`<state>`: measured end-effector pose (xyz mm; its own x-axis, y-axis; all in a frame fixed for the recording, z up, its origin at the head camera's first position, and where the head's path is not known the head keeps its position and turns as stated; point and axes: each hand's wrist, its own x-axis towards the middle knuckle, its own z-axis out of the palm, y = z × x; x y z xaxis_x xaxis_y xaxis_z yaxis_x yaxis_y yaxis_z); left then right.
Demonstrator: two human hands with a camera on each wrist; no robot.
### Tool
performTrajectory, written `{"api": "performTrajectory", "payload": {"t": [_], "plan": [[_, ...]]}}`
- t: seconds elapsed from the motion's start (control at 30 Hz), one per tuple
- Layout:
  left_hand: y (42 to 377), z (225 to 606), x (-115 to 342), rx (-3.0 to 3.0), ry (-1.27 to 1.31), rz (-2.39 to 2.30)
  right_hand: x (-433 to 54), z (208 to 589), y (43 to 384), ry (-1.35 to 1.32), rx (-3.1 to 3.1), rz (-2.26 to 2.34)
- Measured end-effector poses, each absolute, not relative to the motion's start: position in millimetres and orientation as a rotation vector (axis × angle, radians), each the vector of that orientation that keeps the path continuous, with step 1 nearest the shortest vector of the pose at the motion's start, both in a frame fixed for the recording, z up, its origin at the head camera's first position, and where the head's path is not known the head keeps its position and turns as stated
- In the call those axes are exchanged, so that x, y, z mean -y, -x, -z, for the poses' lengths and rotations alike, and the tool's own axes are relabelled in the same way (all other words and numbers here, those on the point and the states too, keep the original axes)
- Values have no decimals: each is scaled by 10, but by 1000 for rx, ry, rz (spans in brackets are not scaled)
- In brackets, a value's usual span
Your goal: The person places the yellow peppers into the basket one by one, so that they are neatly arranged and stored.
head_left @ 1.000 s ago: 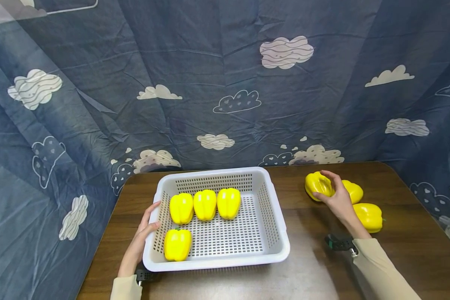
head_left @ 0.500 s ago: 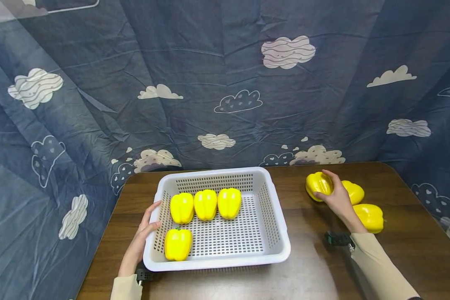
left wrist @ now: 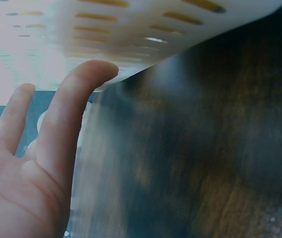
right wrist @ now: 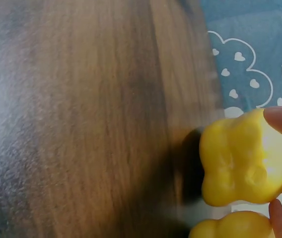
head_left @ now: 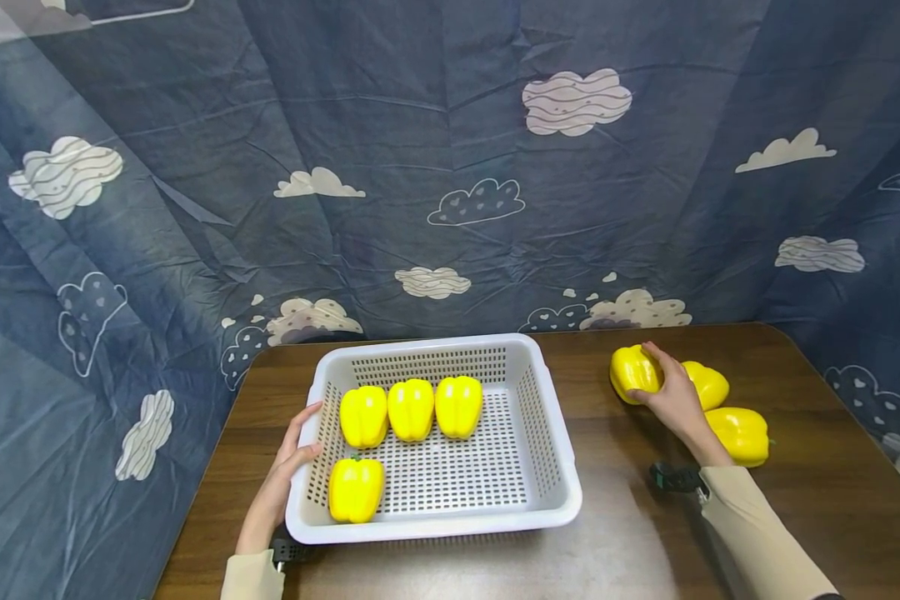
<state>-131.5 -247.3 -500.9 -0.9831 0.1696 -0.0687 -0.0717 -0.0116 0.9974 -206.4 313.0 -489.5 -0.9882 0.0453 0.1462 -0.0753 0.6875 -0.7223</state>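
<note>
On the right of the table, my right hand (head_left: 675,400) grips a yellow bell pepper (head_left: 633,373), thumb on its near side and fingers over the far side. In the right wrist view this bell pepper (right wrist: 245,158) shows its lobed end, with the thumb and fingertips at its edge. My left hand (head_left: 281,475) rests against the left side of a white perforated basket (head_left: 450,527), fingers extended. In the left wrist view, the thumb (left wrist: 76,94) lies along the slotted basket wall (left wrist: 131,29).
Inside the basket, three yellow bell peppers (head_left: 412,410) stand in a back row and another pepper (head_left: 356,490) sits at front left. Two more peppers (head_left: 741,435) lie beside my right wrist on the brown wooden table (head_left: 615,508). A blue cloud-patterned curtain (head_left: 390,233) hangs behind.
My right hand has drawn its thumb and fingers in around the bell pepper, which has turned slightly. My left hand and the basket have stayed in place.
</note>
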Motion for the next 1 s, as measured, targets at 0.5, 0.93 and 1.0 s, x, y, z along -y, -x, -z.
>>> {"api": "performTrajectory", "payload": {"t": [0.5,0.93,1.0], "plan": [[1306,5018,2478,-2101,-116,-2111,-3121,4999,2070,-113,2724,-1051],[1302,5011,2460,-2086,-130,-2126,-3054,4952,2006,-114,2666,-1039],[1298,5008,2460,-2092,-124,-2123,-3009,4899,1976,-113,2651,-1059]]}}
